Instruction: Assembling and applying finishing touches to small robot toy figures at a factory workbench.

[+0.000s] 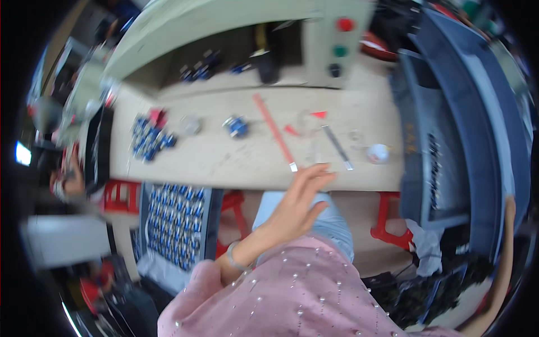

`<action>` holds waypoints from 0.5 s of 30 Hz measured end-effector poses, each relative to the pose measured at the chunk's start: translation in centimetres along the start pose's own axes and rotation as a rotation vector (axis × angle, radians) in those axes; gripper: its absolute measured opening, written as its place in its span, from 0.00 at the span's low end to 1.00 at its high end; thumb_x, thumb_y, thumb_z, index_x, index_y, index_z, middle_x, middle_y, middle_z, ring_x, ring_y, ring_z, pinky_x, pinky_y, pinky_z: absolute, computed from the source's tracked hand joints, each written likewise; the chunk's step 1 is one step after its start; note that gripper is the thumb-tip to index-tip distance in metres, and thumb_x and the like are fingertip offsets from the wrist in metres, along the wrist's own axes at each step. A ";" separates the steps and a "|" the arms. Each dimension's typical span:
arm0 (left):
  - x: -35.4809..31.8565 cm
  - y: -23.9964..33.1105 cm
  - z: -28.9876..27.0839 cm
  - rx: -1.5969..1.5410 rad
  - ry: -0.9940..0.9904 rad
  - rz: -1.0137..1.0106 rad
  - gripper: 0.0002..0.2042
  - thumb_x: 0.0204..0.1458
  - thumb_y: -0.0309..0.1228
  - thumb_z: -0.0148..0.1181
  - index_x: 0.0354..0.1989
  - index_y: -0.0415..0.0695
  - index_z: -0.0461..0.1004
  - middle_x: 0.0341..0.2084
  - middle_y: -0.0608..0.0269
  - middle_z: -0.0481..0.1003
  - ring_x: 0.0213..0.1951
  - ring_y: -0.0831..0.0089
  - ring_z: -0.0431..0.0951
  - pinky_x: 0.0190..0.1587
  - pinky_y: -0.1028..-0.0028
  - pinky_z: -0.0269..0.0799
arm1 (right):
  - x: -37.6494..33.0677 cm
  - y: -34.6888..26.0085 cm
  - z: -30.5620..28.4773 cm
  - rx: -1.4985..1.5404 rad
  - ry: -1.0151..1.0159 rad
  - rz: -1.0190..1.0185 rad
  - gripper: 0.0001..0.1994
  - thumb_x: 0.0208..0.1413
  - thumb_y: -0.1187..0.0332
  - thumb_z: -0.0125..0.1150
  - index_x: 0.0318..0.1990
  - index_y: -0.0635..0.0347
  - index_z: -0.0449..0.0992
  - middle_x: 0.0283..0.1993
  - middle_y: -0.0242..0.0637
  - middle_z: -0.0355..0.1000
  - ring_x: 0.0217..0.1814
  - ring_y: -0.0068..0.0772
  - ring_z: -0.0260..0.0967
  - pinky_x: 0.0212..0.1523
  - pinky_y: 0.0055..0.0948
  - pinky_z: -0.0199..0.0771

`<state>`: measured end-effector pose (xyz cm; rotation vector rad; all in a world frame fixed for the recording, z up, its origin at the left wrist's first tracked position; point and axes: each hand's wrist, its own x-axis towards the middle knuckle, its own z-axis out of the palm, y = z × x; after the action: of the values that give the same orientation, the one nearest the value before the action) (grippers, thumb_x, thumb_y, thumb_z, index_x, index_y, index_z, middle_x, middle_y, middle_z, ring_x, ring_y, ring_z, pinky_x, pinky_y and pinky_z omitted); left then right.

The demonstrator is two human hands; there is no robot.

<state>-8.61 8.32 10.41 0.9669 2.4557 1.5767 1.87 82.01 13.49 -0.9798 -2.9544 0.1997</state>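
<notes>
My left hand (300, 203) is open in front of the table's near edge, its fingers stretched and slightly spread, holding nothing. Close by on the table (213, 174) lie a red strip (273, 130) with a pale end and a thin dark metal tool (337, 147). At the far right, my right hand (509, 208) grips the wall of a large blue-grey plastic tray (471, 90) that stands tilted; its fingers are partly hidden. Beside this tray sits another blue-grey tray (412, 191) with small dark parts in it.
A pile of blue and silver parts (149, 139) and a single blue part (236, 127) lie on the table. A pale machine (325, 50) with coloured buttons stands behind. At left, a tray (210, 224) holds rows of similar parts. Red stools (387, 222) stand below; a white round object (378, 153) lies right.
</notes>
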 end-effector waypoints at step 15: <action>-6.2 -2.7 -1.2 0.031 0.106 -0.098 0.27 0.42 0.16 0.59 0.54 0.43 0.63 0.56 0.53 0.59 0.55 0.53 0.65 0.63 0.50 0.54 | 9.7 -21.0 7.0 0.001 -0.087 -0.516 0.38 0.56 0.35 0.39 0.48 0.65 0.75 0.45 0.59 0.72 0.52 0.58 0.68 0.52 0.46 0.65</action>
<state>-5.39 3.27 7.03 0.7731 2.5612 1.6022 -18.76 70.33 9.07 -0.1876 -3.1541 0.2307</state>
